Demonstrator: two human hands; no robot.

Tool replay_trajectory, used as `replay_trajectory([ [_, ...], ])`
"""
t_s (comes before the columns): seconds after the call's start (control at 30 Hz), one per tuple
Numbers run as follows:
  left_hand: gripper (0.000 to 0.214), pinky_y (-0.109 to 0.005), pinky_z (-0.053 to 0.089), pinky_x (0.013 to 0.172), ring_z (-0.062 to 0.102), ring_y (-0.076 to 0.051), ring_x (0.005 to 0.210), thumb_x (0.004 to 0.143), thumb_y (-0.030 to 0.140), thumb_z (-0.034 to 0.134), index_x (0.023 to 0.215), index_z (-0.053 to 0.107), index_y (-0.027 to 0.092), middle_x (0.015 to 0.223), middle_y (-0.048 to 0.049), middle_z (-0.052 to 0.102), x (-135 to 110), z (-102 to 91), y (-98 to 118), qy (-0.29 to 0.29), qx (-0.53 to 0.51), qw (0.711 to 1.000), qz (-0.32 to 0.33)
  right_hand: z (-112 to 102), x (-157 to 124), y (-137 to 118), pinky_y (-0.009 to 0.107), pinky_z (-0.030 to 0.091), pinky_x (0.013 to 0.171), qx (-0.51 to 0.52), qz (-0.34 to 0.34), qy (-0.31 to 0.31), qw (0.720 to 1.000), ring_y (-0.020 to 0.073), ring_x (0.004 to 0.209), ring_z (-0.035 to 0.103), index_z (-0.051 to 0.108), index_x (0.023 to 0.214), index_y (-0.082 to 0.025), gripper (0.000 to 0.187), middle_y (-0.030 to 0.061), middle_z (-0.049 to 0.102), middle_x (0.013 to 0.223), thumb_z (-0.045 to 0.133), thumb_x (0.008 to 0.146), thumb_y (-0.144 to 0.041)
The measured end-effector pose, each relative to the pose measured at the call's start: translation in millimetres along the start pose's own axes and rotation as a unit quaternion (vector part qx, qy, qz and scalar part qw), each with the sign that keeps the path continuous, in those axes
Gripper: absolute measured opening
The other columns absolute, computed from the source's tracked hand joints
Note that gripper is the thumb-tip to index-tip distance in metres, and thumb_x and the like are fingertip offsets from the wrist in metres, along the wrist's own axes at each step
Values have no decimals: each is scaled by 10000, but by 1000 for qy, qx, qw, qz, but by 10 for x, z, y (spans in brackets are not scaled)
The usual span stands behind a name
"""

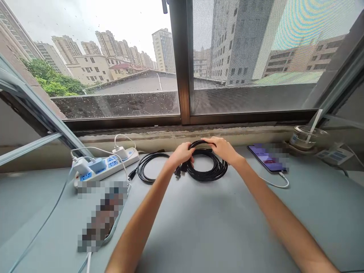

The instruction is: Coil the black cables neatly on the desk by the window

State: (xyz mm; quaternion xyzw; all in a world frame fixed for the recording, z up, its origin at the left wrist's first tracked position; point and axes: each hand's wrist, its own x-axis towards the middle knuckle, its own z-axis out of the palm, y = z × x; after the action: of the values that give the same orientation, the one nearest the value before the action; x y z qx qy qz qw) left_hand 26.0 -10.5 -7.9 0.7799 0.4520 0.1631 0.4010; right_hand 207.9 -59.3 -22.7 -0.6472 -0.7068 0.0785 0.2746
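Two black cables lie coiled on the grey tabletop near the window wall. The thicker coiled cable is in front of me, and its upper loop is lifted off the rest. My left hand is closed around the left side of that loop, with connector plugs hanging just below the fingers. On the other side, my right hand pinches the top right of the same loop. A thinner coiled cable rests to the left, partly hidden behind my left hand and forearm, one plug pointing outward.
A white power strip with chargers and white cords stands at left. A blurred phone lies before it. At right are another phone on a charging cord and a lidded cup with a straw. The window frame rises behind.
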Motion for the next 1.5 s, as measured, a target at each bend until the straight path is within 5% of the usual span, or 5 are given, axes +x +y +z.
replay_trajectory([
  [0.33,343,-249,492,716,660,-175,781,835,97,471,1163,560,146,843,-65,699,138,166,-166,67,121,990,-16,245,72,445,316,470,884,26,18,-100,994,209,1045,592,569,1273,-295,446,19,622,1211,506,844,-190],
  [0.77,416,-364,437,880,548,-293,1115,823,145,537,1236,509,98,1198,-201,556,35,300,-45,154,266,951,-20,208,33,366,393,423,962,-10,77,-107,991,266,1197,512,571,1269,-303,455,27,582,1282,498,844,-158],
  [1.13,228,-331,428,837,556,-209,962,910,227,433,924,658,192,961,-66,611,-9,842,53,54,322,919,222,234,65,522,335,476,915,70,129,-123,981,231,1108,575,494,1336,-206,540,92,574,1282,593,806,-235],
  [1.27,247,-386,425,871,537,-240,1019,915,272,419,1032,604,156,1053,-106,578,27,922,-66,76,322,919,214,155,12,495,353,566,626,87,222,-183,954,256,778,679,345,1411,-85,809,194,667,1038,694,722,-323],
  [1.5,438,-440,322,1050,306,-286,1348,929,377,371,1312,425,171,1394,-147,406,9,1035,-151,75,271,941,188,88,-5,480,261,556,512,167,280,-227,918,185,544,655,369,1366,-39,765,40,655,589,716,718,-255],
])
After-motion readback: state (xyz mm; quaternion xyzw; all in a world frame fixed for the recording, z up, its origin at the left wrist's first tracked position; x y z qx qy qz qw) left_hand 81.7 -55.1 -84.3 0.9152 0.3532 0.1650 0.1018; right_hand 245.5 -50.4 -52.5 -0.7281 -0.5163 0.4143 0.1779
